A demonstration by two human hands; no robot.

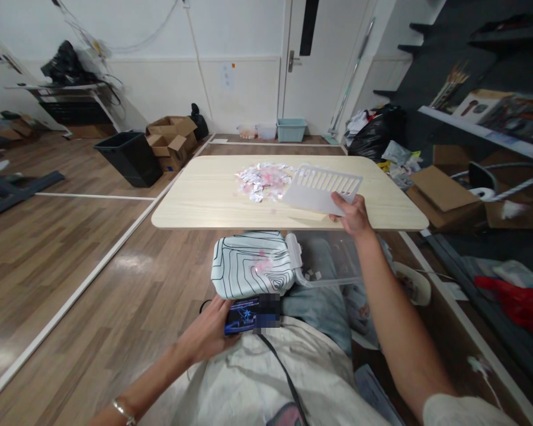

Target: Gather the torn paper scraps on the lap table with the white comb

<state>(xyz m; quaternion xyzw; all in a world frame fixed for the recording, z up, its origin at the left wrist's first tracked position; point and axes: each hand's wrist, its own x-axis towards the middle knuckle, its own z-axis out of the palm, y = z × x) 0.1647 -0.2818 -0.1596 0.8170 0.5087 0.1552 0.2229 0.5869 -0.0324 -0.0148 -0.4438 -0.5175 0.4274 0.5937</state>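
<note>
My right hand (354,214) grips a white plastic slotted panel (311,195) by its lower right corner. The panel tilts over the table, its left edge beside a heap of white and pink paper scraps (266,179). Down at my lap, my left hand (217,326) is closed around the left end of a phone (242,316) with a lit screen; some fingers are hidden. A white pouch with black line patterns (240,266) lies just beyond the phone, with pink bits on it. Right of it sits a clear plastic box (331,260) holding a few small pale pieces.
The pale wooden table (195,195) stands before me. A black bin (131,160) and cardboard boxes (173,142) are on the floor at left. At right are an open carton (448,189), black bags (377,133) and a shelf. A cable (279,361) runs from the phone across my lap.
</note>
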